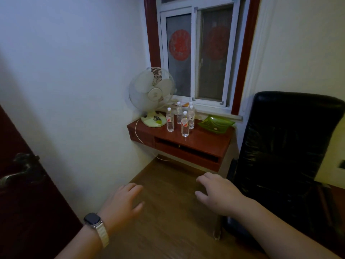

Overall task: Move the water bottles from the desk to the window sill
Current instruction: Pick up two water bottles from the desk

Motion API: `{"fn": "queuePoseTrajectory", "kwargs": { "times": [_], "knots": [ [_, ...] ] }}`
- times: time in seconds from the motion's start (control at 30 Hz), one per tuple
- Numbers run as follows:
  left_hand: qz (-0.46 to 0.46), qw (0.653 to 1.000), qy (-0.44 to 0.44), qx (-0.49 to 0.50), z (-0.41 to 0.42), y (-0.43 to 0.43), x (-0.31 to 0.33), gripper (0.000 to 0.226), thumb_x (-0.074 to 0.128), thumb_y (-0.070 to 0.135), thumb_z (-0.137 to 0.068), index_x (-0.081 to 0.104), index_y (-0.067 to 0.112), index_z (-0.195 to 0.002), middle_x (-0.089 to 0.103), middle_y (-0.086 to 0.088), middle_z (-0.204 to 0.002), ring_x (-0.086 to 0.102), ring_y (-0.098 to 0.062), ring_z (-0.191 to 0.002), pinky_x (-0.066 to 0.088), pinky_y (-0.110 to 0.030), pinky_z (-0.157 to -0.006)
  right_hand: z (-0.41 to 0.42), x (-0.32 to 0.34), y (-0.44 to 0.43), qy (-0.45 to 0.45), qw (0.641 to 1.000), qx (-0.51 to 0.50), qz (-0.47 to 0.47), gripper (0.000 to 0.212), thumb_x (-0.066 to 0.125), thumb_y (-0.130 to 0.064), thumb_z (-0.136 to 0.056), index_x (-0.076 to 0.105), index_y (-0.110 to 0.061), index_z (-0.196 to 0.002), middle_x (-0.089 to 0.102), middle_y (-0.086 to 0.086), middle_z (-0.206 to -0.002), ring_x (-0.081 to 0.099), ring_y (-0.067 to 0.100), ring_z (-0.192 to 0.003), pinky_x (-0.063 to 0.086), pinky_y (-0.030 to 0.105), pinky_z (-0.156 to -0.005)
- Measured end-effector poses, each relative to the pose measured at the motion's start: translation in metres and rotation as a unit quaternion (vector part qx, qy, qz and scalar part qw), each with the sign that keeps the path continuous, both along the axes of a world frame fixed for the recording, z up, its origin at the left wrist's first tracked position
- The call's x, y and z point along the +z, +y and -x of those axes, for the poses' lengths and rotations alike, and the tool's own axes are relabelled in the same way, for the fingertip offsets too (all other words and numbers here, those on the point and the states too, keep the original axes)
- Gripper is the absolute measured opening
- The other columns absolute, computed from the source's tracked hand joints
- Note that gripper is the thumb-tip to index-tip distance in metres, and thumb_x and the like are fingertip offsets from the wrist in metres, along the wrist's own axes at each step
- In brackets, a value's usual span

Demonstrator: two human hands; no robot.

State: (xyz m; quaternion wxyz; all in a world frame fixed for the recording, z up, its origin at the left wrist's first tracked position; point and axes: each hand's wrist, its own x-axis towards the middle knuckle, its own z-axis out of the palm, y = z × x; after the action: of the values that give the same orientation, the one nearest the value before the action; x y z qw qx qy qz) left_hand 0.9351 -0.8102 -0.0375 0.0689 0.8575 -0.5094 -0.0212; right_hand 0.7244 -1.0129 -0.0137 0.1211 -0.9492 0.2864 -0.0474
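Four water bottles [185, 125] are left on the worktop [205, 136] (window sill [220, 113] at 1 o'clock). Nothing is held: left hand [123, 202] and right hand [218, 193] fingers are loose.

Both your hands are out in front, palms down, holding nothing. Left hand [124, 200]: fingers relaxed and slightly spread, forearm coming in from lower left (watch [92, 220] on that wrist). Right hand [218, 193]: fingers loosely curled downward, thumb sticking out leftward, bare forearm coming in from lower right. Hands apart, not touching.
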Motion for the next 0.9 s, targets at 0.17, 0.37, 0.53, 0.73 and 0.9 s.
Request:
{"fn": "queuePoseTrajectory", "kwargs": {
  "times": [0.17,0.37,0.53,0.73,0.9],
  "knots": [
    [0.004,1.000,0.006,0.005,-0.051,-0.071,0.009,0.049,0.044,0.052,-0.096,0.038,0.037,-0.142,0.042,0.014,-0.144,0.041,-0.005,-0.130,0.037,-0.024,-0.108,-0.051,0.010,-0.072,-0.004,1.000,0.010,-0.019,0.048,0.050,-0.051,-0.095,0.044,-0.034,-0.139,0.050,-0.012,-0.135,0.049,0.008,-0.121,0.045,0.028,-0.098],
    [0.024,1.000,0.008,0.019,-0.101,-0.131,0.005,0.052,0.046,0.052,-0.095,0.034,0.038,-0.144,0.042,0.014,-0.143,0.042,-0.003,-0.128,0.040,-0.022,-0.105,-0.103,0.016,-0.141,-0.003,0.999,0.009,-0.031,0.048,0.050,-0.051,-0.095,0.045,-0.033,-0.139,0.050,-0.012,-0.135,0.049,0.008,-0.121,0.045,0.029,-0.099],
    [0.038,0.999,0.019,0.018,-0.153,-0.166,0.003,0.055,0.047,0.050,-0.096,0.030,0.038,-0.147,0.040,0.012,-0.146,0.040,-0.006,-0.131,0.038,-0.025,-0.108,-0.147,0.013,-0.178,0.004,0.999,0.007,-0.035,0.049,0.049,-0.051,-0.095,0.044,-0.034,-0.140,0.048,-0.012,-0.138,0.047,0.009,-0.124,0.043,0.030,-0.102],
    [0.038,0.999,0.029,-0.005,-0.226,-0.210,-0.019,0.055,0.045,0.050,-0.096,0.031,0.037,-0.147,0.039,0.012,-0.146,0.040,-0.006,-0.130,0.038,-0.023,-0.106,-0.216,-0.005,-0.210,0.022,0.999,-0.014,-0.047,0.049,0.048,-0.051,-0.095,0.043,-0.034,-0.141,0.047,-0.012,-0.139,0.046,0.010,-0.126,0.042,0.030,-0.103],
    [0.027,0.997,0.069,-0.035,-0.314,-0.249,-0.044,0.053,0.046,0.052,-0.095,0.032,0.040,-0.145,0.041,0.014,-0.143,0.043,-0.002,-0.124,0.035,-0.016,-0.088,-0.293,-0.020,-0.231,0.046,0.997,-0.045,-0.049,0.050,0.048,-0.050,-0.096,0.043,-0.031,-0.142,0.048,-0.009,-0.138,0.047,0.012,-0.124,0.043,0.032,-0.103]
  ]
}}
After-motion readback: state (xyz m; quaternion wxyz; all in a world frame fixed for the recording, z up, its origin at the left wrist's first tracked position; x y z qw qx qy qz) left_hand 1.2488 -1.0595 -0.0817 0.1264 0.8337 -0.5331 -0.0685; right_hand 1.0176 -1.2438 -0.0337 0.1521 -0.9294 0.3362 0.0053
